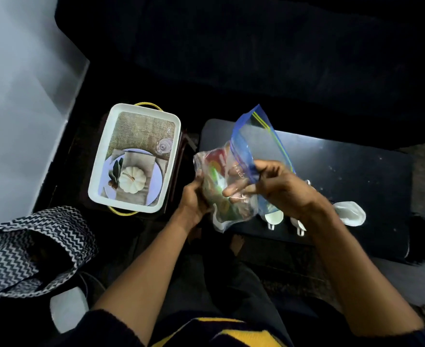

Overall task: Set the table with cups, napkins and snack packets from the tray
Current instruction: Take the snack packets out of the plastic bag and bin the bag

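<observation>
Hands (236,191) gripping zip bag (254,146), snack packets (216,181) inside

view: one head-worn wide-angle camera, no second view to overlap.
facing: forward and steeply down over the wearer's lap.
nearness: close on the left hand (193,196) and right hand (276,186).
edges: tray (98,176) at left, dark table (356,171) at right.

Print on the zip bag (251,146) is too blurred to read.
</observation>
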`<state>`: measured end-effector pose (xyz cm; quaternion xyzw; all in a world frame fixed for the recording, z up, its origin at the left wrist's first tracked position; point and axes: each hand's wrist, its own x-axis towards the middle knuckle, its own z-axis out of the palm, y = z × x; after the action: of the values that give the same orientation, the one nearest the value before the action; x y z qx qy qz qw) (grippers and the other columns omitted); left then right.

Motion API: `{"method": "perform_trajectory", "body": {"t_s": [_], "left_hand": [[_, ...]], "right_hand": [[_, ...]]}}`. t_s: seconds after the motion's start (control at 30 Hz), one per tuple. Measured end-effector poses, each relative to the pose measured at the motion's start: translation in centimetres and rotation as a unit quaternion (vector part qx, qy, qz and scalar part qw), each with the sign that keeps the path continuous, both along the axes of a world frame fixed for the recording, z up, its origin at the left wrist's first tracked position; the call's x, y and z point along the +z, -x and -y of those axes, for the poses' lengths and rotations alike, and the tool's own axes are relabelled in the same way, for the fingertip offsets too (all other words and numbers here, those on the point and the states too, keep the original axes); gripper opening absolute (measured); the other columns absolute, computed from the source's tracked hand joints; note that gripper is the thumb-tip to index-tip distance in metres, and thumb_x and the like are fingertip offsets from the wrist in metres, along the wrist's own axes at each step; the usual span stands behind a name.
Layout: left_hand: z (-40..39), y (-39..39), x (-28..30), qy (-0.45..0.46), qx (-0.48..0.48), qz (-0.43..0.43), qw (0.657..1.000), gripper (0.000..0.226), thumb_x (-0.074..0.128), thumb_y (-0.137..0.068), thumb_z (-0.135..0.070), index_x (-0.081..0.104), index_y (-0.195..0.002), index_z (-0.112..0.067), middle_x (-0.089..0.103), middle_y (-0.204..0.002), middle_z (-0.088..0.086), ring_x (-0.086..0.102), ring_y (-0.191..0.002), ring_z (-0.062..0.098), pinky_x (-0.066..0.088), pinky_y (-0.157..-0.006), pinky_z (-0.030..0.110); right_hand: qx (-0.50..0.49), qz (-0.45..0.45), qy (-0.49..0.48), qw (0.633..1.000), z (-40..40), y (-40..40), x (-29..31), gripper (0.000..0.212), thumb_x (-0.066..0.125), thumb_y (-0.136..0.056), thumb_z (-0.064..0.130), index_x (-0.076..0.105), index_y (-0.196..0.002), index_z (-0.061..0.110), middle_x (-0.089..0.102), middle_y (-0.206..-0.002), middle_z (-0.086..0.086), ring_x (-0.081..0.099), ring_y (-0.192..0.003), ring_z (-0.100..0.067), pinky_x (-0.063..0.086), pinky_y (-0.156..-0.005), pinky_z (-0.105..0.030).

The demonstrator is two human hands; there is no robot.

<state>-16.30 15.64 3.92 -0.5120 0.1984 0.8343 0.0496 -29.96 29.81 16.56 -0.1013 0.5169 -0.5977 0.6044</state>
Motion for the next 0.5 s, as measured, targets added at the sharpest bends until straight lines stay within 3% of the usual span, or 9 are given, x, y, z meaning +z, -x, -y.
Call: {"method": "perform_trajectory", "body": {"t_s": [0.03,0.1,0.13,0.2,0.27,0.3,0.33,0.4,0.5], "left_hand": [[-0.3,0.4,0.5,0.004,0.019,-0.019,1.0,0.066,0.056,-0.088,-0.045,0.054,-0.141,-0.005,0.05,-0.145,0.026,0.048,-0.133,0.042,0.03,-0.118,0.055],[-0.1,0.8,0.5,0.036,0.048,-0.03,0.998,0.068,0.063,-0.082,-0.038,0.055,-0.139,-0.003,0.055,-0.138,0.026,0.055,-0.124,0.04,0.035,-0.115,0.057],[0.2,0.9,0.3,0.065,0.061,-0.025,0.996,0.066,0.065,-0.082,-0.036,0.056,-0.137,-0.002,0.06,-0.132,0.024,0.06,-0.117,0.038,0.041,-0.111,0.056],[1.0,0.9,0.5,0.126,0.068,-0.017,0.99,0.058,0.067,-0.081,-0.033,0.061,-0.13,-0.002,0.067,-0.121,0.02,0.065,-0.106,0.036,0.05,-0.102,0.052],[1.7,0.9,0.6,0.193,0.056,-0.012,0.98,0.046,0.069,-0.082,-0.031,0.067,-0.122,-0.008,0.072,-0.114,0.013,0.068,-0.101,0.031,0.055,-0.093,0.045],[2.0,0.9,0.6,0.229,0.042,-0.004,0.972,0.038,0.068,-0.084,-0.028,0.068,-0.118,-0.011,0.073,-0.112,0.01,0.069,-0.099,0.027,0.057,-0.089,0.041],[2.2,0.9,0.3,0.261,0.034,0.008,0.965,0.03,0.068,-0.086,-0.026,0.069,-0.113,-0.013,0.073,-0.109,0.007,0.07,-0.096,0.024,0.058,-0.086,0.038],[2.5,1.1,-0.2,0.302,0.017,0.02,0.953,0.013,0.065,-0.092,-0.02,0.069,-0.103,-0.016,0.072,-0.102,0.006,0.068,-0.09,0.019,0.056,-0.082,0.036],[2.9,1.6,-0.5,0.324,0.01,0.043,0.945,0.016,0.058,-0.099,-0.02,0.07,-0.11,-0.016,0.072,-0.1,0.001,0.069,-0.087,0.009,0.058,-0.077,0.027]], "right_hand": [[-0.008,0.059,0.025,0.998,-0.4,0.4,0.4,0.045,0.05,-0.072,0.0,0.064,-0.112,-0.014,0.071,-0.101,-0.032,0.069,-0.097,-0.04,0.054,-0.093,-0.046],[-0.098,0.153,0.021,0.983,-1.4,1.6,0.6,0.047,0.058,-0.06,0.018,0.073,-0.093,-0.011,0.072,-0.085,-0.026,0.071,-0.079,-0.032,0.058,-0.075,-0.033],[-0.148,0.161,-0.013,0.976,-1.8,2.1,0.1,0.043,0.064,-0.054,0.026,0.076,-0.081,-0.006,0.07,-0.077,-0.021,0.069,-0.071,-0.03,0.057,-0.068,-0.03],[-0.179,0.105,-0.095,0.974,-2.5,2.5,-1.0,0.039,0.084,-0.05,0.039,0.078,-0.071,0.007,0.069,-0.078,-0.013,0.069,-0.078,-0.03,0.056,-0.069,-0.033],[-0.162,0.02,-0.2,0.966,-2.1,2.4,-2.9,0.023,0.083,-0.074,0.035,0.074,-0.082,0.016,0.068,-0.089,-0.007,0.068,-0.096,-0.032,0.055,-0.087,-0.042],[-0.162,0.03,-0.217,0.962,-1.6,2.1,-3.6,0.018,0.077,-0.083,0.028,0.073,-0.094,0.015,0.067,-0.097,-0.008,0.064,-0.096,-0.029,0.05,-0.095,-0.046],[-0.141,0.036,-0.216,0.966,-1.1,1.9,-4.4,0.027,0.073,-0.087,0.022,0.07,-0.112,0.012,0.066,-0.108,-0.01,0.061,-0.094,-0.025,0.047,-0.097,-0.046],[-0.063,0.039,-0.209,0.975,0.3,1.3,-6.1,0.052,0.063,-0.095,0.01,0.047,-0.145,0.01,0.061,-0.115,-0.004,0.058,-0.091,-0.015,0.051,-0.087,-0.034],[-0.049,0.039,-0.182,0.981,2.1,0.4,-10.3,0.045,0.06,-0.093,0.001,0.046,-0.135,0.013,0.06,-0.101,0.001,0.066,-0.083,-0.01,0.054,-0.071,-0.026]]}}
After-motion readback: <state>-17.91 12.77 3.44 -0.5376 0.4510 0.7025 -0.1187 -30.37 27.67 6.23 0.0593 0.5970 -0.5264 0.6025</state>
